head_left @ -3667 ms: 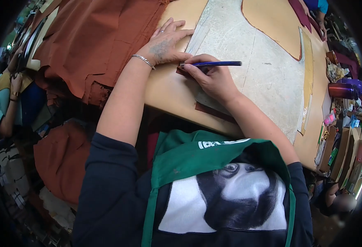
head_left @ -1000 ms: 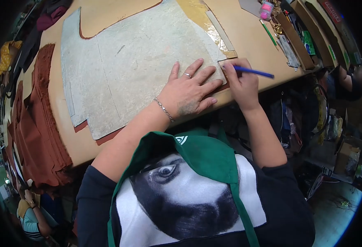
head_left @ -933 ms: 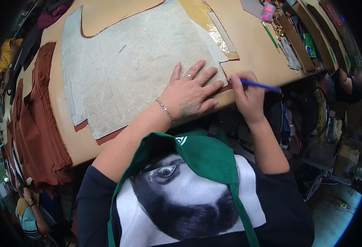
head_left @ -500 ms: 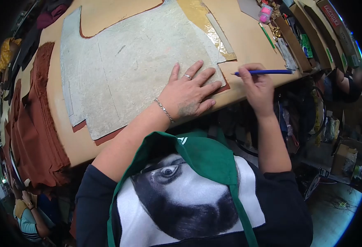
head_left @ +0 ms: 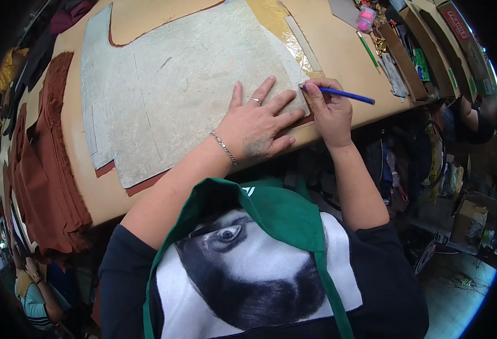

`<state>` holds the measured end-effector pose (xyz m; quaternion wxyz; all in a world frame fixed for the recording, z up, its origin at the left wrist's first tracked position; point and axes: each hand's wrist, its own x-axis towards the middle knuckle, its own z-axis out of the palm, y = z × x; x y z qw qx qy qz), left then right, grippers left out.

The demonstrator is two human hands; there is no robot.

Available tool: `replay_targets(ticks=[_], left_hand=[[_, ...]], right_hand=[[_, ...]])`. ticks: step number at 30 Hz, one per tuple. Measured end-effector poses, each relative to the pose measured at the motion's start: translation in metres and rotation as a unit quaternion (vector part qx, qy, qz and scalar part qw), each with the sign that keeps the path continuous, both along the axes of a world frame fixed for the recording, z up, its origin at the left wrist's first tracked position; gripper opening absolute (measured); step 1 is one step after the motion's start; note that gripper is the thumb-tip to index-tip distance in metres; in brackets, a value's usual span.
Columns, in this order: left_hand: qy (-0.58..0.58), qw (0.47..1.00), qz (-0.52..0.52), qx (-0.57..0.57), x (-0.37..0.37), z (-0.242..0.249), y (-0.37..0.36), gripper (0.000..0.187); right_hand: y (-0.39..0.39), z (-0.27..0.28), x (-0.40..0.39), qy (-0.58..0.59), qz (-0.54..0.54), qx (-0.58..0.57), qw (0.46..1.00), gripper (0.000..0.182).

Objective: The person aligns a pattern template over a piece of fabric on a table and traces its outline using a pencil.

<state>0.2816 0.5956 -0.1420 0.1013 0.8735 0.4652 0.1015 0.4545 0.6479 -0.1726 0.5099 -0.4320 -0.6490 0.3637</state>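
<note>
A large grey-white pattern template (head_left: 192, 107) lies flat on reddish-brown fabric (head_left: 141, 185), which shows along its edges. My left hand (head_left: 262, 121) presses flat on the template near its right side, fingers spread. Pinched in my right hand (head_left: 330, 113) is a blue pencil (head_left: 347, 95). Its tip is at the notch on the template's right edge; whether it touches the fabric is too small to tell. Yellowish tape (head_left: 274, 25) covers the template's upper right part, beside a narrow pale strip (head_left: 302, 42).
Stacked reddish-brown fabric (head_left: 53, 164) hangs over the table's left end. On the right lie a green pencil (head_left: 367, 49), a pink-filled container (head_left: 365, 20) and a cardboard box (head_left: 401, 62) of tools. Another person (head_left: 36, 294) is at lower left.
My right hand has moved left with the blue pencil, bringing its tip to the template's notch. My left hand stays in place on the template.
</note>
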Motion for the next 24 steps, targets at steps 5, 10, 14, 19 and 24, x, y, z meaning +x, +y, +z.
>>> replay_targets(ticks=[5, 10, 14, 19, 24], left_hand=[[-0.007, 1.000, 0.004, 0.003, 0.000, 0.000, 0.001, 0.047], [-0.001, 1.000, -0.003, 0.006, 0.003, -0.002, 0.001, 0.048], [-0.017, 1.000, 0.002, 0.004, 0.001, -0.011, 0.004, 0.049], [-0.104, 0.994, 0.003, -0.032, -0.004, -0.010, 0.001, 0.043], [-0.344, 0.928, 0.011, -0.144, -0.044, 0.002, 0.013, 0.037]], right_hand=[[-0.029, 0.011, 0.020, -0.088, 0.010, 0.073, 0.993, 0.006], [-0.015, 0.011, 0.011, -0.061, -0.002, 0.012, 0.998, 0.006], [0.002, 0.010, 0.003, -0.074, 0.033, 0.012, 0.997, 0.007], [-0.041, 0.051, 0.039, -0.281, 0.096, -0.057, 0.953, 0.010], [-0.049, 0.069, 0.029, -0.075, 0.108, -0.059, 0.990, 0.009]])
